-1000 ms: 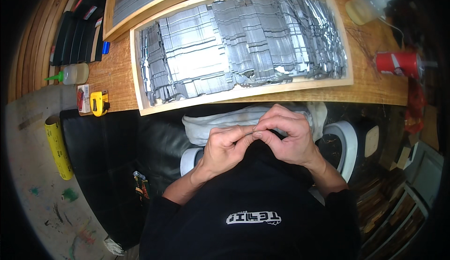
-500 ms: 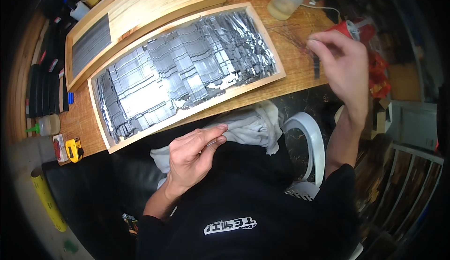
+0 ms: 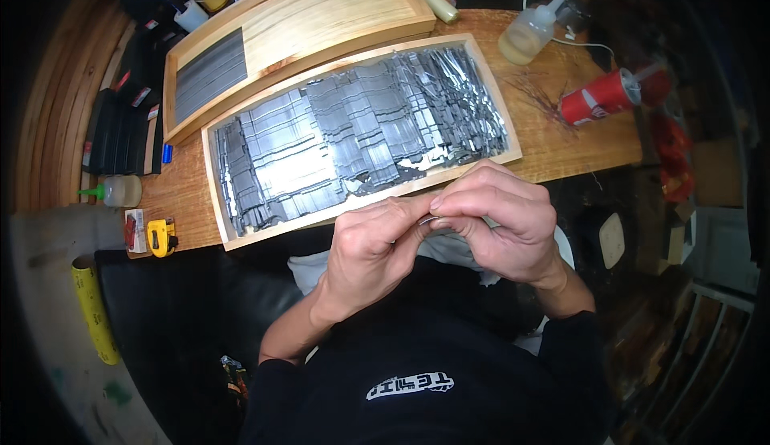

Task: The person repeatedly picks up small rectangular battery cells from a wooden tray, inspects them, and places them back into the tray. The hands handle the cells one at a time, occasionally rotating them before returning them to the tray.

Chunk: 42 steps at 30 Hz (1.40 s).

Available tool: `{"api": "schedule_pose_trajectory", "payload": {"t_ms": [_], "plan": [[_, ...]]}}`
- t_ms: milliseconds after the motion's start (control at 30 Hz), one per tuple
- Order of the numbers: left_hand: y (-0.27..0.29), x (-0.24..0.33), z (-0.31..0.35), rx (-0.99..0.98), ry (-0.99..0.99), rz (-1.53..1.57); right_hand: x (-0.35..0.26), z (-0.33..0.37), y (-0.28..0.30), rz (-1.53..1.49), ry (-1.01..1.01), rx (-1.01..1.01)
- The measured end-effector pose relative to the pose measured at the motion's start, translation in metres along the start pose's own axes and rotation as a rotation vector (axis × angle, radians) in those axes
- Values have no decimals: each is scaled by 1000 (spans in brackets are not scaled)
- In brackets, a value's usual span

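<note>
My left hand (image 3: 370, 244) and my right hand (image 3: 510, 222) meet in front of my chest, just off the near edge of the table. Thumb and fingers are pinched together on both, fingertips touching or nearly so. A sliver of something thin and pale shows between the fingertips, too small and covered to name. Beyond the hands lies a shallow wooden tray (image 3: 499, 92) filled with thin, dark grey, shiny strips (image 3: 353, 128), laid in rows on the left and jumbled on the right.
A second wooden tray (image 3: 337, 12) with dark strips at its left end sits behind. On the right stand a squeeze bottle (image 3: 525, 36) and a tilted red can (image 3: 593, 98). A yellow tape measure (image 3: 163, 238) and a green-tipped bottle (image 3: 120, 191) are at left. Grey cloth (image 3: 309, 272) lies below my hands.
My right hand has come from beside the red can, over the table's right end, down and left to meet my left hand. The whole view has shifted a little.
</note>
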State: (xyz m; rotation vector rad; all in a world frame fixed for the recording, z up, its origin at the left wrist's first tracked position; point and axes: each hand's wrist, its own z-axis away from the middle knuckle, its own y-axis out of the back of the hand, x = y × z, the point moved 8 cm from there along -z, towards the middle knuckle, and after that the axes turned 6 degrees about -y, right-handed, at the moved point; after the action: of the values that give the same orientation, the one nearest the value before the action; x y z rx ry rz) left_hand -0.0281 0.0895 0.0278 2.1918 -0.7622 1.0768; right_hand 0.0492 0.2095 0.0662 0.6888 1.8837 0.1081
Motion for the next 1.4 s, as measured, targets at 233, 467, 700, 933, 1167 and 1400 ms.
{"api": "schedule_pose_trajectory", "payload": {"t_ms": [233,467,700,933,1167,1400], "plan": [[4,-7,-8,-39,1,-72,14,-10,-3,-86,-79,-52],[-21,-47,71,-240,716,701,63,63,-53,-467,-659,-67],[-31,-112,122,-147,1124,819,134,104,-114,-1025,-1042,-109],[-12,-105,128,-171,837,560,120,97,-112,-659,-885,-110],[13,-64,134,-63,501,-16,88,82,-116,-436,-528,-169],[11,-57,146,94,512,-44,86,71,-124,-490,-461,-296]]}}
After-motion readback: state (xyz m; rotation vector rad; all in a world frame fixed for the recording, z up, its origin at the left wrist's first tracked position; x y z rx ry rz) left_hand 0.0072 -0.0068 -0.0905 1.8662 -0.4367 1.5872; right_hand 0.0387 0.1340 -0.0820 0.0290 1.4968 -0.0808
